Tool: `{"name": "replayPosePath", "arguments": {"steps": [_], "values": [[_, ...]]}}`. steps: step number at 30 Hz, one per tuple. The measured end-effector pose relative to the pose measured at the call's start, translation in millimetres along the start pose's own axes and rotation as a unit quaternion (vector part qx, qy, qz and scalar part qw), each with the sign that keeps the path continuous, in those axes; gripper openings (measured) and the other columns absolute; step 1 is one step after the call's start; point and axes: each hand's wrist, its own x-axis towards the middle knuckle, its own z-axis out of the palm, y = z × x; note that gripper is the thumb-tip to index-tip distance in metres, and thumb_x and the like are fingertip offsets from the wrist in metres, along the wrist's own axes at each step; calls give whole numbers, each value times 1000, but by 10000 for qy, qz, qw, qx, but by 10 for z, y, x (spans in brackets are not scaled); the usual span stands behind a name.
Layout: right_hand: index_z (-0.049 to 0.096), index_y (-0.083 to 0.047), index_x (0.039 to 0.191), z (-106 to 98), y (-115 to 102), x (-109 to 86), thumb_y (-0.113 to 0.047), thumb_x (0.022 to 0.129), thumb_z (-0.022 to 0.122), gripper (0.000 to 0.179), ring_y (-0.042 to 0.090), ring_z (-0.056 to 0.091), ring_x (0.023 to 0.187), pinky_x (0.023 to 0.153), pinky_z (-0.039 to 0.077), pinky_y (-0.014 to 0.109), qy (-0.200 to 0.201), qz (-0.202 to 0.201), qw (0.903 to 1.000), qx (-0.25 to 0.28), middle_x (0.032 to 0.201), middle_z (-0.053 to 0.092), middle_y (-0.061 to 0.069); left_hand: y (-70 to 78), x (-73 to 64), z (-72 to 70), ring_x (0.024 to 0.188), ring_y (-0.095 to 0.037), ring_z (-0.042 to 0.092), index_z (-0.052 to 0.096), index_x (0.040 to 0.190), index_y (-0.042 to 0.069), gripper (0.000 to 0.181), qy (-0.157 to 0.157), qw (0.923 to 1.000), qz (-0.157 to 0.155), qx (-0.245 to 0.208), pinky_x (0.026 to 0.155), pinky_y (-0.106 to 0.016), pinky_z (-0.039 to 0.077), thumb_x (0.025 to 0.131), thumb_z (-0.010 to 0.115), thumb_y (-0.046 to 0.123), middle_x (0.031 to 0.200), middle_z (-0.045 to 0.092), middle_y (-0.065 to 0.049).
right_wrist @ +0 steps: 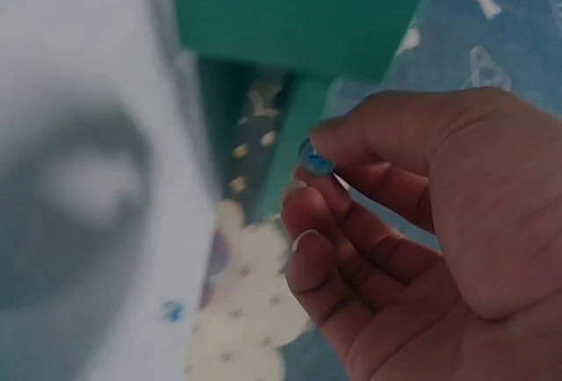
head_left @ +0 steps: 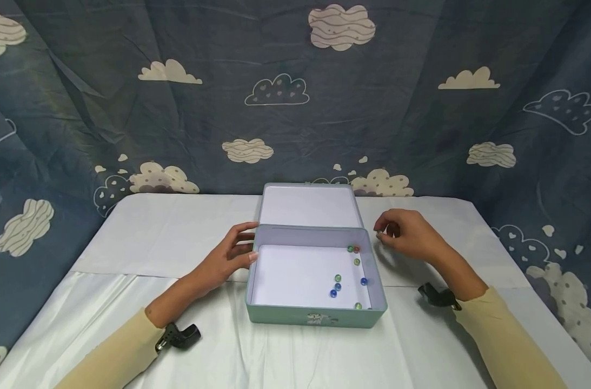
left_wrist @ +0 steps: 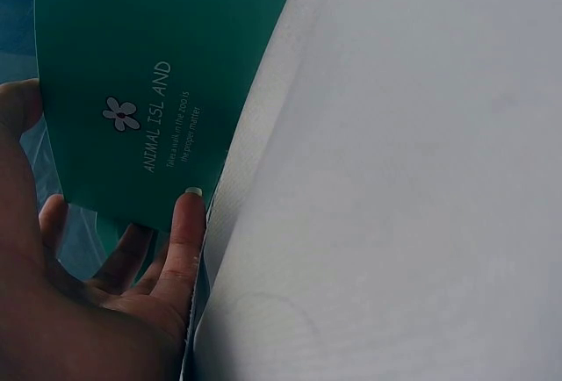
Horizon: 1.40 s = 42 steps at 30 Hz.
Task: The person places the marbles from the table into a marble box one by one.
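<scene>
An opened green tin [head_left: 314, 316] holds several marbles on its white floor, among them a blue marble [head_left: 364, 281], a green marble [head_left: 337, 278] and a reddish marble [head_left: 356, 249]. Against the tin's left wall rests my left hand [head_left: 227, 254], thumb at the rim and fingers fairly straight along the outside. Lettering shows on that green wall [left_wrist: 132, 39] in the left wrist view. To the right of the tin, my right hand [head_left: 412, 235] pinches a clear marble with blue in it [right_wrist: 316, 158] between thumb and fingertips, above the cloth.
The tin's lid [head_left: 310, 205] lies folded back behind it. A white cloth [head_left: 144, 232] covers the table. Blue marble [right_wrist: 173, 311] lies blurred on the cloth in the right wrist view. Behind hangs a dark blue cloud-patterned curtain [head_left: 217, 48].
</scene>
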Motion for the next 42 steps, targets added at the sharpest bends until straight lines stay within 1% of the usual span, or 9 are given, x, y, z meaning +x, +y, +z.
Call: {"name": "replayPosePath", "arguments": {"steps": [4, 10, 15, 18, 24, 27, 30, 35, 42], "values": [[77, -13, 102, -82, -233, -68, -6, 91, 80, 12, 20, 59, 80, 68, 51, 32, 53, -251, 9997, -7, 88, 68, -2, -6, 4, -5, 148, -40, 46, 28, 165, 33, 69, -8, 10000, 30, -4, 99, -48, 56, 107, 64, 25, 162, 37, -16], [77, -13, 102, -168, -502, -167, -4, 89, 82, 17, 21, 62, 84, 74, 56, 36, 181, -577, 9982, -21, 91, 69, -5, -6, 3, -4, 148, -40, 45, 28, 165, 33, 69, -15, 10000, 56, 5, 99, -48, 56, 107, 64, 25, 163, 37, -17], [77, -16, 104, -203, -663, -238, -5, 88, 85, 21, 17, 61, 86, 75, 57, 32, 141, -754, 9971, 0, 94, 69, -7, -17, 1, -6, 148, -40, 45, 28, 165, 32, 68, -15, 10000, 64, 5, 98, -48, 56, 108, 64, 24, 162, 37, -17], [77, -20, 103, -203, -749, -278, -4, 87, 86, 24, 14, 60, 87, 72, 57, 30, 56, -923, 9957, 28, 94, 68, -10, -15, 3, -6, 149, -40, 45, 27, 165, 32, 68, -23, 10000, 71, -1, 98, -48, 56, 108, 64, 24, 162, 37, -17], [73, -27, 101, -131, -907, -331, -5, 86, 87, 30, 9, 61, 86, 67, 55, 25, -293, -1633, 9860, 182, 96, 67, -17, -8, 5, -3, 148, -41, 45, 27, 165, 32, 68, -22, 10000, 74, -2, 98, -45, 56, 108, 63, 23, 162, 37, -17], [73, -29, 101, -56, -974, -343, -6, 88, 85, 29, 8, 63, 88, 69, 56, 24, -545, -1922, 9794, 294, 100, 68, -17, -10, 4, -2, 148, -42, 45, 27, 166, 29, 68, -28, 9999, 102, -10, 97, -43, 56, 108, 63, 23, 162, 37, -19], [73, -28, 100, 22, -1022, -351, -4, 89, 83, 28, 9, 64, 88, 71, 58, 27, -713, -2177, 9727, 364, 101, 68, -14, -13, 3, 2, 148, -42, 45, 27, 166, 28, 68, -25, 9999, 105, -16, 97, -43, 56, 108, 63, 23, 162, 36, -19], [74, -26, 99, 132, -1082, -357, -4, 90, 81, 25, 12, 64, 88, 72, 59, 30, -1019, -2249, 9680, 458, 99, 67, -15, -15, 0, 12, 148, -41, 46, 27, 166, 28, 69, -14, 10000, 84, -21, 97, -44, 56, 108, 63, 23, 162, 37, -19], [75, -22, 97, 266, -1089, -328, 0, 90, 81, 24, 11, 62, 84, 72, 57, 27, -1361, -2416, 9592, 552, 93, 68, -14, -22, 2, 7, 147, -40, 46, 27, 166, 26, 68, -12, 9999, 98, -28, 96, -43, 56, 108, 62, 21, 162, 37, -19]]}}
